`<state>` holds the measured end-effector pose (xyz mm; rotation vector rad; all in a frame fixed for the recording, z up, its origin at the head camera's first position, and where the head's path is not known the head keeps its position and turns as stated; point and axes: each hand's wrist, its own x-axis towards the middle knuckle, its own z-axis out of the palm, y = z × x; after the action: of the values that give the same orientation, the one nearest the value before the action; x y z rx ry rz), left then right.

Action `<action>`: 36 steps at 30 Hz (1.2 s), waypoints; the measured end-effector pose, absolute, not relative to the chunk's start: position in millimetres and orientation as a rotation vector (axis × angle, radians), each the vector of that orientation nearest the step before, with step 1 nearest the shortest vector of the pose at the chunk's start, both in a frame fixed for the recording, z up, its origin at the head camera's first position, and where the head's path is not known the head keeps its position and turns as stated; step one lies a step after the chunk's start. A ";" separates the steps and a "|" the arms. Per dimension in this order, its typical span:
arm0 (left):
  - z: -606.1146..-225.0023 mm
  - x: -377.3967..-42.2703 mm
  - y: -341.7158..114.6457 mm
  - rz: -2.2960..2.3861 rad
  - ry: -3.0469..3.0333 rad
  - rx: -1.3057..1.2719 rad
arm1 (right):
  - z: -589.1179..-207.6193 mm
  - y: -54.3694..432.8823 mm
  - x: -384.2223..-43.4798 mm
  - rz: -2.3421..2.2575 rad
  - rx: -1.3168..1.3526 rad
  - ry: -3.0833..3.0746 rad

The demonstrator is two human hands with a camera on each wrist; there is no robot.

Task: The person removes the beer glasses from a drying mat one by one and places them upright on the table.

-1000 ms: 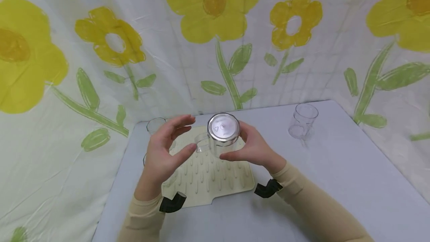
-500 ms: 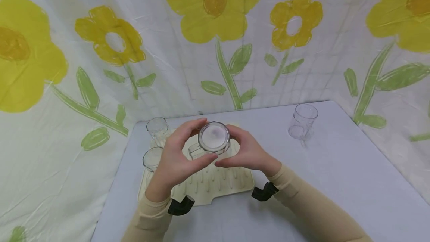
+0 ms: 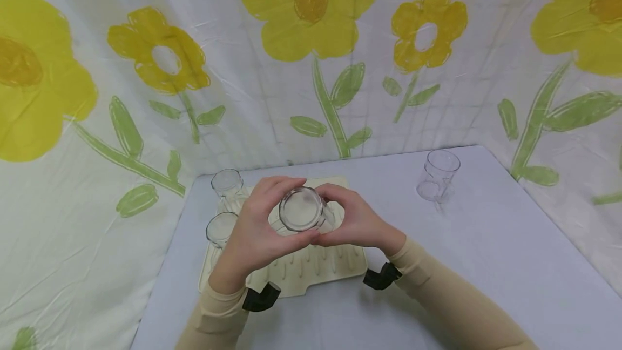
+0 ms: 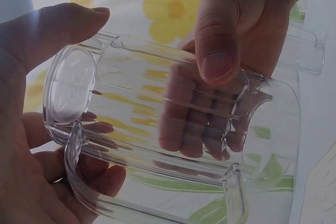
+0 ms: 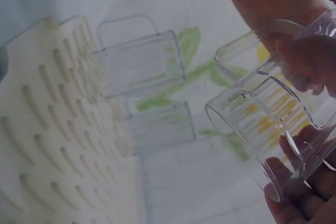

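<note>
Dial convention: centre at the held mug, 12 o'clock toward the flowered curtain (image 3: 272, 118), 6 o'clock toward the person.

Held item: one clear glass mug (image 3: 301, 209), raised above the counter (image 3: 495, 263) and tipped over so that its round base (image 4: 71, 85) faces back toward the person. Its open rim (image 5: 236, 141) points away. The handle (image 4: 76, 169) is attached along the side of the body.

Left hand (image 3: 257, 228): positioned at about 8 o'clock, curled round the base end, thumb on one side and fingers on the other. Right hand (image 3: 362, 221): positioned between 3 and 4 o'clock, gripping the body toward the rim end, thumb opposite fingers. From where I stand, the two thumb tips lie close together; whether they touch cannot be told.

Support surface: a cream ribbed mat (image 3: 286, 286) lies on the counter, with its near edge at 6 o'clock. Two more mugs stand on its left part: the far mug (image 3: 227, 181) near 10 o'clock, the near mug (image 3: 220, 227) slightly below 9 o'clock.

A separate mug (image 3: 438, 175) stands directly on the counter between 2 and 3 o'clock, well apart from the mat.
</note>
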<state>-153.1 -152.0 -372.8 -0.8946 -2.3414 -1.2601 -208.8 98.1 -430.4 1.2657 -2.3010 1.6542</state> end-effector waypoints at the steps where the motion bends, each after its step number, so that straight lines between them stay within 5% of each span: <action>1: -372.5 -153.0 -152.2 -1.246 -2.352 -0.888 | -430.0 98.6 -209.4 1.634 1.274 -2.303; 36: -376.0 -164.1 -161.6 -1.535 -2.116 -0.814 | -402.6 161.0 -232.3 1.487 1.093 -2.363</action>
<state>-164.1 -161.6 -376.0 -0.8137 -2.1164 -1.5349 -232.3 161.0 -402.6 1.0927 -2.3628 1.4866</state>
